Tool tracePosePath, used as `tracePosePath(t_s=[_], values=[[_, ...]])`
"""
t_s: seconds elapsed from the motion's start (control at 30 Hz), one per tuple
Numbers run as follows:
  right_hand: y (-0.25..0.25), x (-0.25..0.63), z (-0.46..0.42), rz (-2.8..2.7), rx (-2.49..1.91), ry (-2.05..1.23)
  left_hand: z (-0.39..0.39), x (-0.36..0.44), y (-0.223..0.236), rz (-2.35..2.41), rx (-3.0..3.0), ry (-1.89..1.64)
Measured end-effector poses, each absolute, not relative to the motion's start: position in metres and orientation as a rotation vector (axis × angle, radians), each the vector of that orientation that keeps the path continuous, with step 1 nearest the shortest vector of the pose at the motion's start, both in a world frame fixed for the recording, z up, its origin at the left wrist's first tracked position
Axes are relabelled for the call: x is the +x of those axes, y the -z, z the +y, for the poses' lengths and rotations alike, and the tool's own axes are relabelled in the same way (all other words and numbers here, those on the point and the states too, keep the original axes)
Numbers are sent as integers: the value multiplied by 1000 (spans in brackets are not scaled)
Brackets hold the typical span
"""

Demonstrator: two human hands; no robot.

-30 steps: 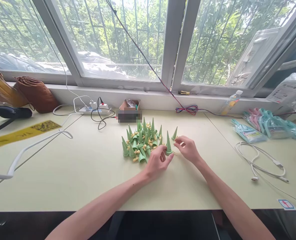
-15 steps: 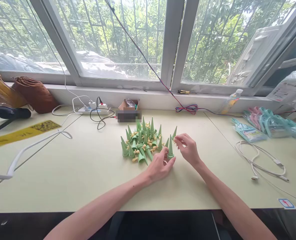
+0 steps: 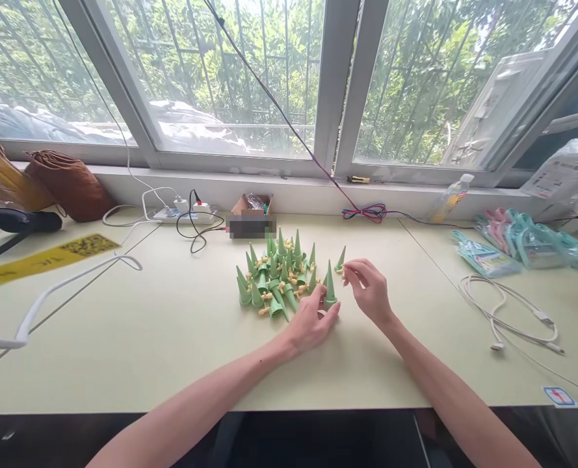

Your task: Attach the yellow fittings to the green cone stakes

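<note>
Bench, head view. With our left hand (image 3: 313, 318) we are gripping one green cone (image 3: 330, 286) low down, thumb and fingers closing around its base; the cone is pointing upward, leaning hardly at all, just right of the main pile. With our right hand (image 3: 370, 289) we are bringing thumb and fingertips together, and they are pinching a small yellow piece (image 3: 343, 275), mostly hidden by the fingers. The two hands are facing each other with a narrow gap between them.

A lone cone (image 3: 340, 259) is standing just beyond the right fingertips, apart from the pile. To the left of the held cone, a pile of cones (image 3: 275, 284) is covering the middle of the table (image 3: 171, 364); several are standing point up, others are lying tipped over, and yellow taps (image 3: 264, 312) are sticking out among them.

Behind the pile we are noting a cardboard box (image 3: 253, 204); further left, a power strip (image 3: 164, 214) is carrying plugs. A bundled wire (image 3: 367, 213) is lying near the sill. To the right, a white cable (image 3: 513, 331) is lying in loops, and a bottle (image 3: 450, 200) is leaning against the wall
</note>
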State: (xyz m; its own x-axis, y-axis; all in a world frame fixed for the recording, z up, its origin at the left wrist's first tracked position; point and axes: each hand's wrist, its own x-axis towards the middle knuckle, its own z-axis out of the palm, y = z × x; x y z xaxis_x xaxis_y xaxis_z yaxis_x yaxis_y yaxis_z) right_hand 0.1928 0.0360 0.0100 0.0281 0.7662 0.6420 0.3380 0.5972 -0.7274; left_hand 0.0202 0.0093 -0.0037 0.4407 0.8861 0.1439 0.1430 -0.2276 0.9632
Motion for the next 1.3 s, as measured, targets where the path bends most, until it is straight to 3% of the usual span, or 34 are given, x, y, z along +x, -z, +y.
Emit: tracePosePath(t_s=[0.47,1.3], values=[[-12,185,26,-1657,-778,-438,16,16,-4,989,1630,-1099],[-11,180,24,-1745,-769,-414,15,15,-2,1080,1726,-1126]])
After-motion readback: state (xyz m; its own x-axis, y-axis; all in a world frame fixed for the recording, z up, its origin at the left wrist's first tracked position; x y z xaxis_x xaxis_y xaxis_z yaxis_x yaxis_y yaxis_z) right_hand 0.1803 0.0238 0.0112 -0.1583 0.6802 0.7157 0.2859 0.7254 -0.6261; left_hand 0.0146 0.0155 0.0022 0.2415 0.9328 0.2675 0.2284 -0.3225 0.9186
